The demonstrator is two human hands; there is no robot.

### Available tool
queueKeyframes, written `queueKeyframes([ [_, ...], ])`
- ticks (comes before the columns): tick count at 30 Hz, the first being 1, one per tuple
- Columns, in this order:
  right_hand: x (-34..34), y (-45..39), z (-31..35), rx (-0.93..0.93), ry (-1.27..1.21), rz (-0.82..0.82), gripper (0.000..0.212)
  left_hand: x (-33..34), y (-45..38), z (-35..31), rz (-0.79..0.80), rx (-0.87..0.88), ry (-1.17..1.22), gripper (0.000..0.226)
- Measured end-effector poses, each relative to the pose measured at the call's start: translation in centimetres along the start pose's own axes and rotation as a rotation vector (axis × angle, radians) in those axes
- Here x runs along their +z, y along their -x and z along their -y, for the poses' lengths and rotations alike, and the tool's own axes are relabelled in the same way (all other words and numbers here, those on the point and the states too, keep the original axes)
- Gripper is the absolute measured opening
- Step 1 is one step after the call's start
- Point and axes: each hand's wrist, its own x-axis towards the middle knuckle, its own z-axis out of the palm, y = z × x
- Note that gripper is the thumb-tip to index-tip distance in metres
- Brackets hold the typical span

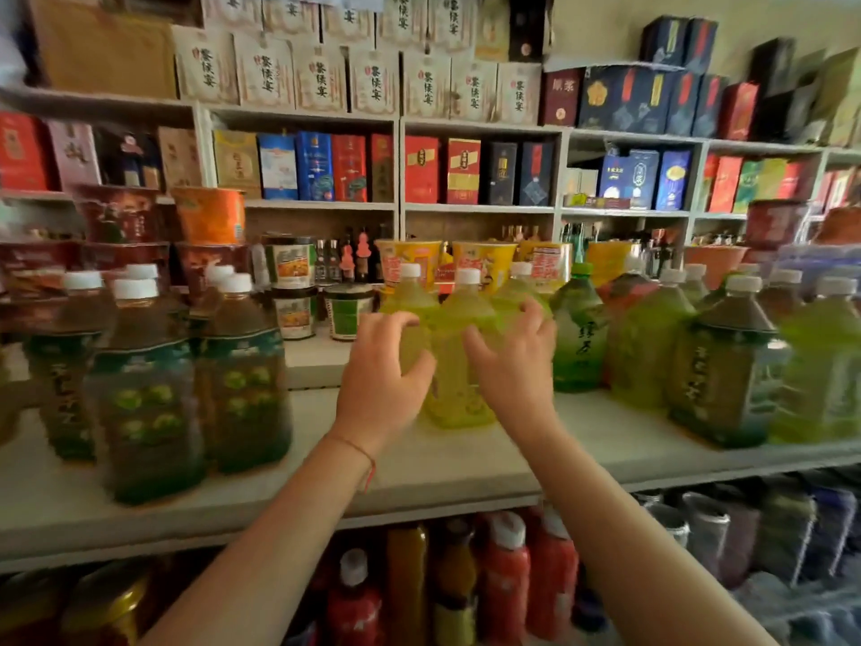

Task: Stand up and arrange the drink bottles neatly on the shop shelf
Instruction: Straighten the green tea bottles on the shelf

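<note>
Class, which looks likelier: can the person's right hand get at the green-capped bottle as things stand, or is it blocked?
Probably yes. The right hand is beside the yellow-green bottle, and the green-capped bottle stands upright just to its right at the shelf front, with nothing in front of it.

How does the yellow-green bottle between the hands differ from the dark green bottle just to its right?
The yellow-green bottle has a white cap and pale, see-through contents; the dark green bottle has a green cap and a deeper green body. The first stands nearer the shelf's front edge, flanked by both hands; the second sits further back, untouched. Both stand upright.
</note>
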Motion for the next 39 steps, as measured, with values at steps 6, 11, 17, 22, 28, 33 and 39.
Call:
queueKeyframes([
  [6, -1.3, -2.1, -4.5, -0.08, 0.143, 0.552, 0.07, 7.1, -1.5, -2.8, -0.071, -0.119, -0.071, 0.059],
  [11, -2.8, -4.9, -5.8, -0.253, 0.101, 0.83, 0.048, 8.2, -3.2, -2.9, -0.234, -0.314, -0.215, 0.084],
  [17, -4.3, -12.0, -6.5, -0.252, 0.052, 0.152, 0.037, 7.8, -5.1, -3.4, -0.211, -0.462, -0.303, 0.077],
  [22, -1.0, -14.9, -5.8, -0.138, 0.089, 0.26, 0.043, 6.4, -5.7, -2.8, -0.161, -0.515, -0.079, 0.067],
  [28, 1.1, -16.5, -4.6, -0.036, 0.072, 0.258, 0.066, 6.0, -5.8, -2.7, -0.103, -0.451, -0.048, 0.06],
  [33, 3.1, -14.2, -3.3, 0.065, -0.07, 0.197, 0.056, 5.7, -5.8, -2.3, -0.121, -0.434, -0.001, 0.037],
  [39, 4.1, -11.1, -2.3, 0.055, -0.115, 0.314, 0.051, 4.8, -5.5, -2.6, -0.134, -0.46, 0.056, 0.04],
])
